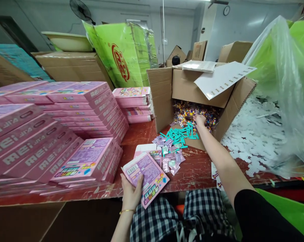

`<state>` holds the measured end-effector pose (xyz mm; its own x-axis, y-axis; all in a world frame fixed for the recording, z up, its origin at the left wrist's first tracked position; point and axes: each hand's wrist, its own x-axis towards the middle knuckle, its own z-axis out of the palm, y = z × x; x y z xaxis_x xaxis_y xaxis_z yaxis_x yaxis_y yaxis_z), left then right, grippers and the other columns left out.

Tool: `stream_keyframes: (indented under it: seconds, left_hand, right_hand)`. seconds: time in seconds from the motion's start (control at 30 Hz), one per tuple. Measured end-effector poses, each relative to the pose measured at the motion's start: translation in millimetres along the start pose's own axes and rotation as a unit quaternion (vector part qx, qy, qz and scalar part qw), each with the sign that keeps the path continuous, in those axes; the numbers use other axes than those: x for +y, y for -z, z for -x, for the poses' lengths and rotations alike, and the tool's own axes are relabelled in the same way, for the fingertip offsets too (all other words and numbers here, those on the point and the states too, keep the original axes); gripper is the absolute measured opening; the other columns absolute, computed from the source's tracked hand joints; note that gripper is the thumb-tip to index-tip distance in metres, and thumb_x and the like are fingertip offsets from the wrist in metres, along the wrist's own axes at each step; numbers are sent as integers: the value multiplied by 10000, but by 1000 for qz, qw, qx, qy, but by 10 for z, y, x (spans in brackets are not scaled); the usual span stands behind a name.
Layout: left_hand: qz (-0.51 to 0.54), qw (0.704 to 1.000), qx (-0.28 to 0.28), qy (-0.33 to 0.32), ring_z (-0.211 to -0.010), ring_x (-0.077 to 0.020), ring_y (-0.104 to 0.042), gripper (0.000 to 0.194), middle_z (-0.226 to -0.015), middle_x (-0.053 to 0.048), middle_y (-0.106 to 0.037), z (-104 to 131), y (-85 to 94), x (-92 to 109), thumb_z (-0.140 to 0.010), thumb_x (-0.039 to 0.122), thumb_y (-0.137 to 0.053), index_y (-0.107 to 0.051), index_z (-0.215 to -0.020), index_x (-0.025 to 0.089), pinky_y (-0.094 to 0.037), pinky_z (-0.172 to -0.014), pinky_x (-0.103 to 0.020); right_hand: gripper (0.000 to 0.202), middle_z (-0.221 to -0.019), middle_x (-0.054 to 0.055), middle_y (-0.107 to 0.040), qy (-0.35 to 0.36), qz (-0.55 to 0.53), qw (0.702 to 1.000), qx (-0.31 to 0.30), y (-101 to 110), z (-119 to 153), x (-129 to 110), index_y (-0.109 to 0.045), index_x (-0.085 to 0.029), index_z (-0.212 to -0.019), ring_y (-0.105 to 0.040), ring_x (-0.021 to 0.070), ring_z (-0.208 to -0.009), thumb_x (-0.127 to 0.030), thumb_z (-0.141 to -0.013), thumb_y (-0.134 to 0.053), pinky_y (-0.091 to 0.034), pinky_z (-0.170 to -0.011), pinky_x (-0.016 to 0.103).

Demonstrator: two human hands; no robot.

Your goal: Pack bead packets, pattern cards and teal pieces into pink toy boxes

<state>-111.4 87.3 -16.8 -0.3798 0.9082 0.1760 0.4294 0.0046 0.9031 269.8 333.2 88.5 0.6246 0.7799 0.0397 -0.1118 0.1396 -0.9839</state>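
Note:
My left hand point(132, 191) grips a pink and purple printed box point(148, 179) at the table's front edge, thumb on top. The box is tilted and its upper left end has a white flap. My right hand point(199, 120) reaches into an open cardboard carton point(163, 97), at a heap of small colourful packets point(184, 111); its fingertips are too small to make out. In front of the carton lie a pile of teal plastic tools point(179, 135) and small purple and green sachets point(172, 158). Another pink box point(155, 154) lies behind the held one.
Stacks of pink boxes point(91, 114) fill the left of the red table point(139, 134). Flat pink cartons point(135, 101) stand behind. A white sheet point(224, 80) rests on the carton. White pieces point(255, 134) and clear plastic point(285, 101) are at right.

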Motion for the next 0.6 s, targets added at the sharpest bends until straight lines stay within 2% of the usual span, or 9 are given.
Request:
stream_keyframes:
  seconds: [0.1,0.13,0.2,0.27,0.37,0.43,0.47,0.53,0.6]
  left_hand:
    - [-110,993,19,-29,-1467,-430,-64,1072,-1576,-276,-120,55,20,77,-711,566,-669,-151,-1492,44,-114,-1173,-602]
    - [-125,990,28,-51,-1469,-431,-16,1087,-1580,-294,-46,110,19,148,-718,562,-668,-130,-1493,22,-78,-1174,-603]
    - [-100,989,15,-104,-1477,-399,-61,1068,-1588,-272,-63,268,-26,353,-728,530,-689,-128,-1505,58,-93,-1188,-565]
    - [-15,988,-73,-136,-1457,-354,-219,1079,-1566,-218,-237,475,-156,588,-678,487,-765,-171,-1507,134,-195,-1191,-501]
    - [122,930,-340,-66,-1272,-339,-519,882,-1341,-161,-575,842,-465,840,-601,459,-835,-474,-1346,159,-404,-1088,-460]
    - [198,851,-485,36,-1054,-306,-661,602,-1101,-139,-711,1074,-672,887,-662,480,-791,-631,-1123,127,-512,-957,-422]
    - [227,818,-521,88,-945,-279,-695,515,-1004,-128,-738,1170,-759,880,-694,486,-766,-659,-1038,118,-549,-878,-391]
    - [256,787,-535,172,-739,-220,-707,475,-878,-108,-751,1305,-891,835,-704,488,-760,-663,-978,113,-578,-685,-323]
    - [255,775,-534,221,-575,-174,-669,523,-829,-87,-747,1368,-972,790,-677,472,-788,-642,-1039,124,-529,-494,-265]
  right_hand:
    - [146,-980,75,-707,44,7,998,39,322,446,55,-472,-211,-678,-640,206,-1040,-228,-761,-591,-524,-850,295]
    - [161,-1000,70,-708,61,7,997,45,466,665,86,-457,-219,-669,-636,207,-1059,-235,-757,-590,-515,-871,303]
    - [205,-954,61,-719,90,15,996,17,777,1213,155,-440,-231,-653,-656,211,-1019,-275,-753,-614,-516,-860,315]
    - [255,-850,56,-727,91,34,992,-84,1075,1834,211,-460,-235,-646,-687,214,-896,-341,-744,-670,-536,-779,321]
    - [282,-800,43,-732,33,37,960,-274,1471,2517,259,-525,-230,-682,-691,192,-751,-430,-745,-712,-551,-694,321]
    - [273,-869,51,-739,15,54,943,-329,1776,2569,273,-592,-220,-770,-696,190,-786,-470,-759,-702,-559,-740,340]
    - [295,-919,62,-738,16,90,943,-321,1957,2464,275,-623,-212,-829,-696,196,-832,-480,-744,-714,-556,-776,349]
    - [427,-1013,92,-720,22,226,940,-255,2353,2079,280,-662,-188,-939,-681,216,-920,-473,-648,-790,-540,-817,345]
    - [561,-1005,115,-705,-9,409,892,-191,2713,1630,307,-678,-157,-918,-668,233,-901,-426,-472,-884,-528,-772,317]
